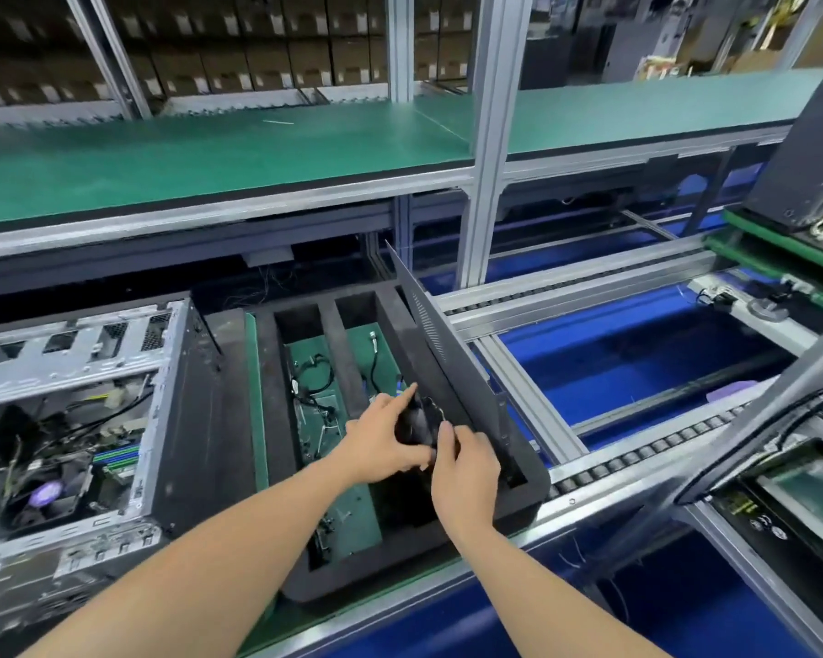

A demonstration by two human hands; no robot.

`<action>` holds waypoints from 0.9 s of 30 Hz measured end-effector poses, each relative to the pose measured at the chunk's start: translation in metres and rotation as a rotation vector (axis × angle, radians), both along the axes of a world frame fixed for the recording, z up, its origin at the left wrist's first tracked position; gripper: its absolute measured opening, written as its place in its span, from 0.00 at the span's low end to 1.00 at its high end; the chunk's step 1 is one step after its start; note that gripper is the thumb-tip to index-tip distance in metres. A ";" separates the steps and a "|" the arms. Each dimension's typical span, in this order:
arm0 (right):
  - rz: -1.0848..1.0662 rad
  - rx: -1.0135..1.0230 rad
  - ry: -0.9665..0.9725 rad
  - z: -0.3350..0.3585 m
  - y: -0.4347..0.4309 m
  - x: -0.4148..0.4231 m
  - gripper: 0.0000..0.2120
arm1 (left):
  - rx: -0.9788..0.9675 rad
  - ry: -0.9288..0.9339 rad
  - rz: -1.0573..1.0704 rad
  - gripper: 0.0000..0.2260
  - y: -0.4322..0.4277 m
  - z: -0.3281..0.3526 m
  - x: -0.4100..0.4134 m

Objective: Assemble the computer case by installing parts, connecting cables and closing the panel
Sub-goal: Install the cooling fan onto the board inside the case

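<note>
Case: the computer case (67,420) lies on its side at the near left, open side up, with board, cooler fan and loose wiring showing.
Tray: a black foam tray (269,406) sits just right of the case, with cables (314,372) lying in its green-floored compartments.
Panel: the side panel (447,344) stands tilted in the tray's right-hand slot, so the case is not yet closed.
Part: a small black part (416,427) is held above the tray's middle. It is dark and blurred, possibly a fan or a bundled lead, and I cannot say which.
Left hand: the left hand (381,444) has its grip clamped on the part from the left, thumb underneath and forefinger pointing straight out.
Right hand: the right hand (464,472) has its grip pinched together on the part's near right edge, close to the panel.
Step in hand: this looks like lifting or readying the part for fitting into the case (an early stage, judging by the open case).
Doing it well: lift it straight up, clear of the foam walls, and keep any trailing wire from catching on the panel's edge. Carry it left with both hands, work out which way it goes in before lowering it, and steer clear of the wiring already inside.
</note>
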State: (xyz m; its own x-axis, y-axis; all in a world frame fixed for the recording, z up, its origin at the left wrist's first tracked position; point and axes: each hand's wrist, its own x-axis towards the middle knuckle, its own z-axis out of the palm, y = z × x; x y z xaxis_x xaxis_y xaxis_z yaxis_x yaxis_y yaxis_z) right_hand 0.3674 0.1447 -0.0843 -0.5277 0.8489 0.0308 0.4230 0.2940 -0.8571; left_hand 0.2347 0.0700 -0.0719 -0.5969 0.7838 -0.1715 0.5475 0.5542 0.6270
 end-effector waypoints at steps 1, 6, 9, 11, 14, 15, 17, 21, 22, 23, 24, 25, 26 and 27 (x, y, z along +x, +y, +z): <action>0.005 -0.038 0.044 0.007 -0.004 -0.009 0.18 | 0.000 -0.057 0.001 0.48 -0.005 0.016 -0.007; -0.011 -0.419 0.289 0.055 -0.017 -0.054 0.18 | 0.246 -0.801 0.272 0.21 -0.051 0.092 -0.046; 0.037 -0.392 0.308 0.078 -0.028 -0.079 0.17 | 0.334 -1.099 0.277 0.34 -0.098 0.131 -0.073; 0.112 -0.342 0.286 0.091 -0.041 -0.096 0.16 | 0.354 -1.144 0.288 0.40 -0.133 0.149 -0.090; 0.256 -0.261 0.211 0.108 -0.071 -0.121 0.13 | 0.470 -1.129 0.351 0.34 -0.189 0.165 -0.114; 0.287 -0.236 0.182 0.112 -0.083 -0.128 0.11 | 0.499 -1.107 0.370 0.29 -0.207 0.168 -0.121; 0.352 -0.223 0.172 0.118 -0.109 -0.142 0.07 | 0.524 -0.986 0.455 0.20 -0.243 0.175 -0.138; 0.532 0.040 0.094 0.130 -0.154 -0.171 0.09 | 0.429 -0.687 0.563 0.03 -0.314 0.187 -0.172; 0.583 0.091 0.074 0.134 -0.165 -0.178 0.09 | 0.376 -0.628 0.537 0.06 -0.333 0.188 -0.181; 0.638 0.116 0.056 0.137 -0.175 -0.186 0.08 | 0.333 -0.588 0.508 0.11 -0.351 0.188 -0.192; 0.692 0.119 0.037 0.140 -0.186 -0.195 0.07 | 0.309 -0.569 0.485 0.16 -0.368 0.188 -0.201; 0.739 0.098 0.020 0.140 -0.195 -0.202 0.06 | 0.301 -0.556 0.478 0.19 -0.384 0.187 -0.209; 0.776 0.045 0.019 0.141 -0.204 -0.210 0.04 | 0.301 -0.543 0.484 0.21 -0.398 0.186 -0.217; 0.804 -0.032 0.044 0.141 -0.213 -0.217 0.02 | 0.302 -0.529 0.483 0.22 -0.411 0.184 -0.224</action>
State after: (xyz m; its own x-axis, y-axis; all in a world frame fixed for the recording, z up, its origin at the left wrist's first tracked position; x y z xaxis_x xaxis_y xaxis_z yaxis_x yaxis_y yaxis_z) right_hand 0.1507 -0.0678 0.0562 -0.9764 0.2104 0.0476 0.0583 0.4694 -0.8810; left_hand 0.0103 -0.3411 0.1116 -0.7824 0.5155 -0.3495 -0.1255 0.4192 0.8992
